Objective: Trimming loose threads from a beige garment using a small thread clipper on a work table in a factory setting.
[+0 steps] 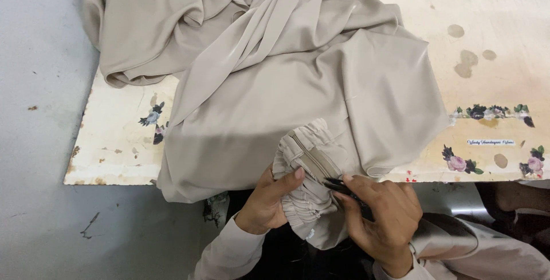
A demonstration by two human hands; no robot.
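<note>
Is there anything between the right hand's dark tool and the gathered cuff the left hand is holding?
Nothing visible. The right hand holds the small dark tool with its tip right at the gathered cuff, which the left hand pinches from the other side. The loose beige fabric lies farther up the board.

Long beige sleeves [229, 254] cover both arms.

Stained floral board [492, 11], grey floor [40, 142]
</note>
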